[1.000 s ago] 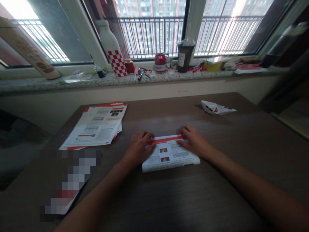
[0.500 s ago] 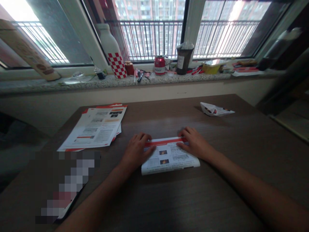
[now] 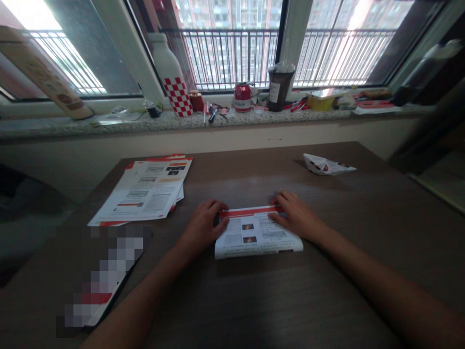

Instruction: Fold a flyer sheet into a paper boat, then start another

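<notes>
Folded printed sheet (image 3: 259, 235) lay just below frame centre on brown tabletop (image 3: 254, 305). Left hand (image 3: 204, 224) held its upper-left corner, right hand (image 3: 296, 218) its upper-right, thumbs on the print. Paper boat (image 3: 327, 166) sat toward upper right; loose printed pages (image 3: 145, 189) overlapped left of centre.

Table (image 3: 269, 300) with folded paper (image 3: 259, 237), sheets (image 3: 147, 189), paper boat (image 3: 327, 166)

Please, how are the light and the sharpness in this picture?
Head view: the window is bright, washed out in places, while the table is dim; head view: a faint sheen lies beyond the folded paper, whose smallest print is too soft to read; head view: a pixelated block covers part of the lower left.
</notes>
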Demonstrator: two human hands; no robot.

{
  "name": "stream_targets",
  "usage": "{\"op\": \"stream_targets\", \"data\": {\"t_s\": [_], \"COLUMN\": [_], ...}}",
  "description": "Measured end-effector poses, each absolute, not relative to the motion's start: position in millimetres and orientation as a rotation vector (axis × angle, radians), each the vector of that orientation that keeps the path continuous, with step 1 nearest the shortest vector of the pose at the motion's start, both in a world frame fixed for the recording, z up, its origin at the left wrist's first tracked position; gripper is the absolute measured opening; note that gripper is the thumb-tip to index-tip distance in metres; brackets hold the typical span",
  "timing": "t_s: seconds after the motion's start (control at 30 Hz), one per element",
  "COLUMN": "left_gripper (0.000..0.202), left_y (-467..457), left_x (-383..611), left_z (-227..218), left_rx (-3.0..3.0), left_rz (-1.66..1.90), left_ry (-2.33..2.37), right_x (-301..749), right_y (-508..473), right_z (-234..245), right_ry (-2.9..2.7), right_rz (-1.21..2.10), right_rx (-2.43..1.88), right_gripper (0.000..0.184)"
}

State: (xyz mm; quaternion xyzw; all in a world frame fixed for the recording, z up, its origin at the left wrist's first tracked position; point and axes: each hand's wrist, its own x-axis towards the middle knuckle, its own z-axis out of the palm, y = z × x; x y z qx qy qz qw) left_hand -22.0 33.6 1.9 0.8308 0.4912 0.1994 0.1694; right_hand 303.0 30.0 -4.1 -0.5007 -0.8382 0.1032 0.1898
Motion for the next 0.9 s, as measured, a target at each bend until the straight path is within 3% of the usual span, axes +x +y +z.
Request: {"op": "stream_targets", "data": {"t_s": [0.9], "left_gripper": [0.018], "left_y": [34.7], "left_x": [-18.3], "left_z": [5.3], "left_rx": [2.321], "left_rz": [0.537], "left_ry": [1.454], "right_x": [301.9], "right_y": [34.6], "right_z": [-4.0], "right_ry": [-2.374], "right_rz": [0.269], "right_rx": [-1.414], "right_gripper": [0.015]}}
